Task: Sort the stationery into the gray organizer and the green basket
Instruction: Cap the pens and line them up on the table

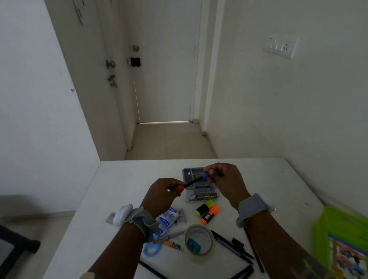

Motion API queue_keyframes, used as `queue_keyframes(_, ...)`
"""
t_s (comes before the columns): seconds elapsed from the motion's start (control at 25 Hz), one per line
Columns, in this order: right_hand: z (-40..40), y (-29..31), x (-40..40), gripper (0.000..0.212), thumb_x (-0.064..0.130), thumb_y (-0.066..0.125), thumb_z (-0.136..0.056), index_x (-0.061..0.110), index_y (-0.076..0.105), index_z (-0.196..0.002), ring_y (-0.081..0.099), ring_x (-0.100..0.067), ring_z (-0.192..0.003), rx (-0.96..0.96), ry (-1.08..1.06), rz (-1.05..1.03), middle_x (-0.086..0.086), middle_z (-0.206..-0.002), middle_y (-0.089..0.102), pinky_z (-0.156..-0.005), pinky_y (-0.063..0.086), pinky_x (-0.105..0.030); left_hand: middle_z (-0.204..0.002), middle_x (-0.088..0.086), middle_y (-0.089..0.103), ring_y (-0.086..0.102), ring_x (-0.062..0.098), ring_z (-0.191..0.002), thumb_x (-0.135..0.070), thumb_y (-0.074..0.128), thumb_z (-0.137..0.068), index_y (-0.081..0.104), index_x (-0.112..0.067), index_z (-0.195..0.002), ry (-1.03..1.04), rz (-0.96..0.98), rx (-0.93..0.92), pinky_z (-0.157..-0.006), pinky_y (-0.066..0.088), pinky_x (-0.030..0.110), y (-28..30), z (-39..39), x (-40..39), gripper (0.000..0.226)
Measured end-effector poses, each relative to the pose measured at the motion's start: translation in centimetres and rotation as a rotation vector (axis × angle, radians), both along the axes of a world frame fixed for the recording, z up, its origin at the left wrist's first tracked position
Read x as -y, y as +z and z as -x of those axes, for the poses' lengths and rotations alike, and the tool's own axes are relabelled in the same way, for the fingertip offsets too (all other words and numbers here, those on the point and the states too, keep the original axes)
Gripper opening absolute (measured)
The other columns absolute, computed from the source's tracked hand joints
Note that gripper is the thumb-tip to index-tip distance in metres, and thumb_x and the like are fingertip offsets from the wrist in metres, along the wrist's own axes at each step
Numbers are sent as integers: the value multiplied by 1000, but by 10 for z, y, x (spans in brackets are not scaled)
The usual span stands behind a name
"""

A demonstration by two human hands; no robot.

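Holding a dark pen (194,181) with blue cap end level above the gray organizer (187,176), left hand (164,192) pinching one end, right hand (224,180) pinching the capped end. Likely risking the cap popping off and falling among highlighters (207,211) on the counter (121,188), or missing a compartment. Green basket (339,226) sitting well apart at right.

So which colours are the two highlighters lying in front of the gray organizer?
One highlighter is yellow, the other orange, both with black bodies; the head view shows them.
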State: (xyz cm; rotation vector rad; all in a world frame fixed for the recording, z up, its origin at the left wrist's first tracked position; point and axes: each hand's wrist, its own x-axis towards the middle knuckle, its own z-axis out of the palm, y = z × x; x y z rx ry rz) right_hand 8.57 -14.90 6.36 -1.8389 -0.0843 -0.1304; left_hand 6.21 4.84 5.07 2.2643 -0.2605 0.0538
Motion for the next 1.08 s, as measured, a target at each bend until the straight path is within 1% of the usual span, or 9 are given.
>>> queue_keyframes(0.16, 4, 3, -1, 29, -4, 51, -90, 15, 66, -74, 62, -24, -75, -26, 112, -49, -17, -89, 67, -73, 57, -29, -74, -4, 64, 55, -5, -63, -18, 57, -90, 71, -14, -100, 3, -8, -12, -66, 39, 11, 5, 3, 3, 18)
queue_keyframes(0.32, 6, 2, 4, 19, -6, 52, -89, 1, 68, -83, 64, -25, -78, -42, 123, -55, -15, -89, 67, -71, 59, -26, -69, 3, 62, 52, -1, -55, -15, 57, -90, 73, -6, -93, 22, 12, -81, -57, 37, 13, 12, 6, 11, 19)
queue_keyframes(0.44, 8, -2, 12, 17, -8, 48, -90, -10, 65, -93, 64, -10, -68, -62, 158, -46, -12, -87, 66, -61, 56, -15, -68, 15, 56, 31, 5, -33, -14, 56, -90, 72, 1, -91, 27, 215, -333, -37, 27, 14, 16, 11, 20, 22)
queue_keyframes(0.52, 11, -1, 14, 18, -7, 47, -91, -5, 65, -93, 64, -8, -65, -58, 200, -59, -7, -83, 66, -61, 54, -14, -69, 16, 48, 23, 9, -35, -15, 54, -91, 69, 5, -93, 56, 391, -506, -36, 20, 15, 23, 14, 27, 25)
queue_keyframes(0.6, 12, -1, 19, 18, -5, 47, -92, -1, 64, -94, 62, -16, -70, -60, 222, -90, -5, -82, 65, -63, 55, -15, -70, 12, 43, 21, 7, -35, -15, 49, -94, 66, 6, -91, 55, 492, -641, -37, 16, 14, 30, 16, 34, 27)
queue_keyframes(0.72, 11, 3, 27, 19, -3, 46, -92, -8, 61, -103, 62, -15, -71, -63, 248, -97, -7, -85, 64, -64, 55, -15, -69, 6, 47, 20, 5, -35, -16, 42, -96, 62, -3, -84, 8, 614, -780, -34, 15, 15, 35, 15, 41, 27)
queue_keyframes(0.92, 6, 1, 39, 19, -2, 50, -91, -9, 63, -104, 63, -10, -74, -107, 213, 12, -13, -91, 65, -65, 55, -14, -70, 13, 50, 26, 7, -38, -14, 51, -93, 67, 5, -92, 62, 449, -554, -36, 20, 17, 17, 10, 55, 25)
queue_keyframes(1.0, 8, -9, 42, 17, 3, 56, -89, -5, 67, -99, 63, 1, -72, -121, 219, 128, -11, -91, 68, -66, 52, -13, -77, 16, 64, 40, 2, -38, -13, 54, -91, 71, 1, -91, 51, 319, -414, -40, 33, 15, 3, 12, 58, 22)
queue_keyframes(1.08, 7, -22, 52, 16, 10, 60, -88, 1, 71, -95, 61, 3, -68, -129, 200, 258, -8, -91, 70, -68, 50, -14, -91, 11, 70, 58, 1, -62, -16, 57, -90, 71, -8, -100, -5, 193, -303, -60, 49, 16, -11, 9, 62, 19)
